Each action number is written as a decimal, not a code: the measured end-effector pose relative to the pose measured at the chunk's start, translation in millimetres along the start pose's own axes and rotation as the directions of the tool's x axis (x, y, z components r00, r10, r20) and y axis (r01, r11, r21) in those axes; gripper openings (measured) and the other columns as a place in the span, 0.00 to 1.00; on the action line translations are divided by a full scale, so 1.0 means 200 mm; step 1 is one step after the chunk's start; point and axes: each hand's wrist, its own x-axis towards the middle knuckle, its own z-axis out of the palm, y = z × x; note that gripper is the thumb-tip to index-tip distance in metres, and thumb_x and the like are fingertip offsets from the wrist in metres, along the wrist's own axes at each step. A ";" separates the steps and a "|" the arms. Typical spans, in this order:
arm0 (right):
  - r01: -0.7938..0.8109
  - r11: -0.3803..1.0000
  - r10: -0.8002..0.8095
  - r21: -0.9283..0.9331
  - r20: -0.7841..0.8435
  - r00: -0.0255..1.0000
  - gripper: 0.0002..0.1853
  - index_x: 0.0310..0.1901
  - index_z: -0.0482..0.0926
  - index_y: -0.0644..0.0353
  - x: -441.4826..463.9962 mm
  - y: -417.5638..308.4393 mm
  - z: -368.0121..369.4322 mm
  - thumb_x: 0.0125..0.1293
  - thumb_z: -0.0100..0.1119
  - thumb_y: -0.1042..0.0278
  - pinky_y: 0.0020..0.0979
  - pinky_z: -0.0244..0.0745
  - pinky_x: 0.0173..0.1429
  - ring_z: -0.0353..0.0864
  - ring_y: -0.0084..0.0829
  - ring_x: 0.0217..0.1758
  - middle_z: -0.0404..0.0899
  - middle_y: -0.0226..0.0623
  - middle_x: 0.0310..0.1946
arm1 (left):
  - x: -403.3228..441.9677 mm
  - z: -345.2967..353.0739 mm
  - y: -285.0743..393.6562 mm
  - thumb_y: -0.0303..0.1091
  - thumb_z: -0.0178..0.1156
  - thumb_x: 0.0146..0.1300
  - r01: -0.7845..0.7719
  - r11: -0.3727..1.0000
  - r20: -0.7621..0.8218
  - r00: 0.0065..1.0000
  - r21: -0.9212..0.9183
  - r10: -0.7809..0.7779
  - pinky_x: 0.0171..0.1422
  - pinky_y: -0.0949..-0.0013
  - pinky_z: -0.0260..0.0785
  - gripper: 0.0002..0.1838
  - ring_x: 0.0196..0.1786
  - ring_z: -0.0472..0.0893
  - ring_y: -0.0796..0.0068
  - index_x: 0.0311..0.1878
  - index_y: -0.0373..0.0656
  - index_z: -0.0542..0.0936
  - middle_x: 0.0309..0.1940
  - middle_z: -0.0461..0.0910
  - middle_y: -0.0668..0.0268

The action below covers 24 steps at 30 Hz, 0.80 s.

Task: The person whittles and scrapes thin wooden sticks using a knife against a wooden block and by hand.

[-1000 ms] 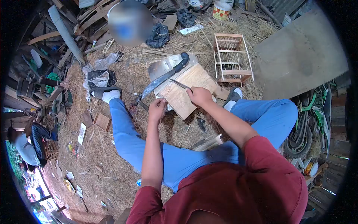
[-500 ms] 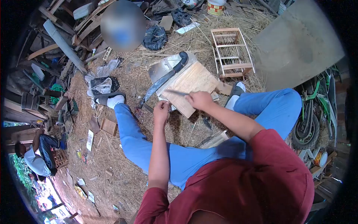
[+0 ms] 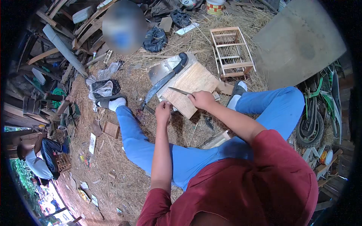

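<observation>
The knife (image 3: pixel 178 90) was over the wooden board (image 3: pixel 196 79), its blade pointing away from our right hand (image 3: pixel 203 100) and toward the machete (image 3: pixel 160 86). Our right fingers were wrapped around its handle. Our left hand (image 3: pixel 163 112) was at the board's near edge, its fingertips drawn narrowly together; we could not tell whether a thin piece was pinched between them. We judged this a light cutting or scraping step, with the 2 hands close together. A further stroke would have called for a steady left hand, fingertips clear of the edge, and a shallow blade angle.

Around the board, the machete lay along its far left side, its dark handle near the metal plate (image 3: pixel 156 72). Farther out, 1 slatted wooden frame (image 3: pixel 232 45) was on the straw to the right, near the broad sheet (image 3: pixel 301 49). Beyond the board was a black plastic bag (image 3: pixel 154 39), and 1 seated person (image 3: pixel 39 158) was well apart at the left.

Against the frame 0.5 s earlier, the knife blade was sharp instead of blurred, and its tip had shifted slightly over the board. Our left hand had barely changed place.
</observation>
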 end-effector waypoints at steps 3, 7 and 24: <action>0.173 0.982 -0.164 -0.073 0.106 0.981 0.28 0.36 0.88 0.55 -0.06 -0.03 0.00 0.75 0.46 0.41 0.51 0.82 0.44 0.88 0.51 0.36 0.87 0.48 0.31 | 0.02 0.00 -0.03 0.31 0.59 0.71 0.008 1.000 0.002 1.000 -0.003 -0.008 0.40 0.72 0.67 0.09 0.32 0.75 0.81 0.38 0.36 0.82 0.27 0.79 0.71; 0.063 0.998 -0.061 -0.031 0.037 0.997 0.27 0.36 0.88 0.54 0.02 -0.04 -0.03 0.74 0.47 0.40 0.50 0.83 0.43 0.88 0.49 0.37 0.87 0.45 0.31 | -0.02 0.00 0.01 0.32 0.60 0.71 0.017 1.000 0.008 1.000 0.003 -0.017 0.40 0.72 0.68 0.09 0.33 0.76 0.80 0.38 0.36 0.83 0.28 0.80 0.70; 0.174 0.975 -0.144 -0.135 0.207 0.968 0.29 0.39 0.88 0.53 -0.02 -0.05 -0.04 0.76 0.42 0.39 0.50 0.83 0.44 0.88 0.48 0.36 0.88 0.46 0.32 | 0.00 0.05 -0.09 0.33 0.64 0.69 -0.032 0.997 -0.126 0.991 0.064 0.040 0.34 0.72 0.70 0.10 0.28 0.77 0.80 0.37 0.35 0.84 0.25 0.82 0.68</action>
